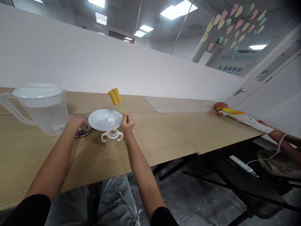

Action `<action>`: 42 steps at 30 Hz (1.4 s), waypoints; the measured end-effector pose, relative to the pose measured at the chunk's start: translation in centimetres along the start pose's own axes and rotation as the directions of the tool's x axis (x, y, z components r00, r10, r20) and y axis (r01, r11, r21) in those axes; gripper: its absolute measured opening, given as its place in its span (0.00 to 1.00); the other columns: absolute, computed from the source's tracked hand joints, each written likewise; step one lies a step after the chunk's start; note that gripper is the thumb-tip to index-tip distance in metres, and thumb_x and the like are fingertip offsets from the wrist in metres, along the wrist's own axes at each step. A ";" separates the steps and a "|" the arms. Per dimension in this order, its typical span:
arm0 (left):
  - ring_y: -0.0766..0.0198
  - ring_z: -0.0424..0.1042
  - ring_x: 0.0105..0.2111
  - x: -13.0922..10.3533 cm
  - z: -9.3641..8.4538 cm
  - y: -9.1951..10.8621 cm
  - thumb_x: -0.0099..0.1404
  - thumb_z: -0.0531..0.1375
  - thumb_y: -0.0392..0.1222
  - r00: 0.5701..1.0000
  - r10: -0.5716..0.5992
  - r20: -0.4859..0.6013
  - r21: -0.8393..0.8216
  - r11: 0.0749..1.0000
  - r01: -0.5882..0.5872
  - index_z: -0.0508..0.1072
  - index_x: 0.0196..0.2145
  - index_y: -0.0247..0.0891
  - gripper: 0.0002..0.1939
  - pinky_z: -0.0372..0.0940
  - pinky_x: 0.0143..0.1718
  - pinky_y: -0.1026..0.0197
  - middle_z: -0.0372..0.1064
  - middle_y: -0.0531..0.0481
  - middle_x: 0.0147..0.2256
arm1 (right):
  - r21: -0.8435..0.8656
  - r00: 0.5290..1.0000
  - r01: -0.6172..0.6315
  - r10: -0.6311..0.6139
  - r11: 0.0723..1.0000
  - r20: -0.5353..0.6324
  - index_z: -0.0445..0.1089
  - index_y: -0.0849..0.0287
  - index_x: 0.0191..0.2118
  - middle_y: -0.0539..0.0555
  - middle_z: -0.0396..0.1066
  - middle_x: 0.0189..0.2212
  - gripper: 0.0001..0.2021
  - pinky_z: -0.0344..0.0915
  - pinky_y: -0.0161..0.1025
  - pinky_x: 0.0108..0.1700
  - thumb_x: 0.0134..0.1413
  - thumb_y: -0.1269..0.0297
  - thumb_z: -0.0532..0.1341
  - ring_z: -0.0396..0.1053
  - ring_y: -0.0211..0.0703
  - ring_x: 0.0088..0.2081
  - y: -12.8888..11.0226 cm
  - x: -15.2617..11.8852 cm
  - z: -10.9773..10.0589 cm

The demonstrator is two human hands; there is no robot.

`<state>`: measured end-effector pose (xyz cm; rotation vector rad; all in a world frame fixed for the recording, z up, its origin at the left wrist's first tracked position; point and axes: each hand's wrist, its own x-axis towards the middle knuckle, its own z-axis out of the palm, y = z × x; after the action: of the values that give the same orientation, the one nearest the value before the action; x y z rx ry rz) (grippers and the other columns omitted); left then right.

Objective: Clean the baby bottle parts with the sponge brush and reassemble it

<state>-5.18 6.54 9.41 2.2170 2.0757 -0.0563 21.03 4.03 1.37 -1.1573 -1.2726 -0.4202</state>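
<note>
My right hand (128, 125) is closed around the green handle of a bottle brush (115, 96), its yellow sponge head held up above the table. My left hand (78, 121) reaches down over a small shiny metal dish (82, 134), fingers bent into it; what they pinch is mostly hidden. Between my hands stands a clear baby bottle (112, 142) with two white handles and an uncovered mouth. Behind it, a white plate (96, 124) holds a small white round part (111, 120) and a thin stick or straw.
A large lidded plastic pitcher (47, 110) with water stands left of my left hand. The wooden table (162, 138) runs right, where another person's arms (277, 135) lie near a patterned cloth (251, 122) and an orange-brown object. A white power strip (241, 164) rests lower right.
</note>
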 end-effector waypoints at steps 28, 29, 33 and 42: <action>0.54 0.70 0.45 -1.7 0.3 9.0 0.59 0.55 0.44 0.914 0.375 -0.153 -0.098 0.915 -0.391 0.74 0.39 0.39 0.14 0.63 0.47 0.56 0.69 0.41 0.47 | -0.070 0.999 0.033 -0.034 0.997 -0.010 0.66 0.60 0.23 0.49 0.63 0.15 0.23 0.49 0.32 0.24 0.66 0.57 0.46 0.57 0.32 0.18 0.5 0.1 0.2; 0.54 0.70 0.46 -2.0 -0.4 8.8 0.60 0.54 0.46 0.901 0.383 -0.204 -0.156 0.896 -0.416 0.74 0.40 0.38 0.15 0.63 0.48 0.56 0.69 0.41 0.46 | -0.073 0.999 0.035 -0.036 0.997 -0.012 0.65 0.60 0.23 0.49 0.62 0.15 0.23 0.49 0.33 0.24 0.66 0.57 0.46 0.57 0.32 0.18 0.5 0.0 0.1; 0.55 0.71 0.42 -3.4 -3.0 8.0 0.58 0.55 0.51 0.864 0.325 -0.384 -0.553 0.668 -0.497 0.71 0.38 0.37 0.16 0.67 0.44 0.54 0.71 0.45 0.41 | -0.058 0.991 0.119 -0.115 0.991 0.067 0.65 0.60 0.23 0.48 0.60 0.15 0.21 0.49 0.33 0.24 0.66 0.59 0.47 0.56 0.33 0.17 0.5 -0.3 0.1; 0.61 0.74 0.36 -5.1 -4.8 8.1 0.51 0.65 0.45 0.748 -0.071 -0.660 -0.718 0.354 -0.599 0.72 0.40 0.41 0.18 0.70 0.38 0.59 0.71 0.48 0.43 | -0.049 0.974 0.206 -0.199 0.977 0.112 0.63 0.59 0.23 0.48 0.59 0.14 0.19 0.50 0.34 0.24 0.65 0.61 0.48 0.57 0.34 0.17 0.4 -0.7 0.3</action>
<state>2.36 1.50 15.08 1.7966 1.1583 1.6265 20.99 4.24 0.51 -1.1162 -1.4870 -0.5570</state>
